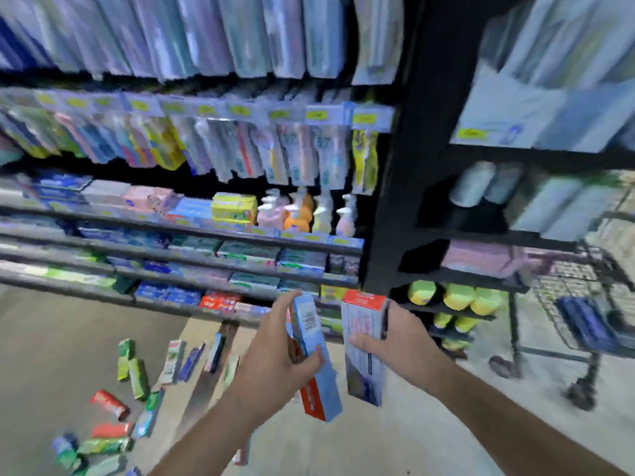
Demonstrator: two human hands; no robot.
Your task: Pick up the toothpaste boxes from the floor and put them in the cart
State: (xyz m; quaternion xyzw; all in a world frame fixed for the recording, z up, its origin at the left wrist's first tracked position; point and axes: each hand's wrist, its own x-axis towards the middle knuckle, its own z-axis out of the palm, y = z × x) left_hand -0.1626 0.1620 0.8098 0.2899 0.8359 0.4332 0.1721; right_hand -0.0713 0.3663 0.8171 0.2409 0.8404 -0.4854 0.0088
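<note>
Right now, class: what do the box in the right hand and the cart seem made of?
The white box with the red top in the right hand: probably printed cardboard, given its flat faces and sharp folded edges. The cart: likely dark metal wire, given its thin mesh basket; blur hides the finish.

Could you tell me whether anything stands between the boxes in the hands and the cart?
Nothing visible does. The left hand holds blue and red cardboard boxes, the right hand a white red-topped box; bare floor leads right to the wire cart.

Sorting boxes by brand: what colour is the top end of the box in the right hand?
Red, above a pale body; head view.
</note>
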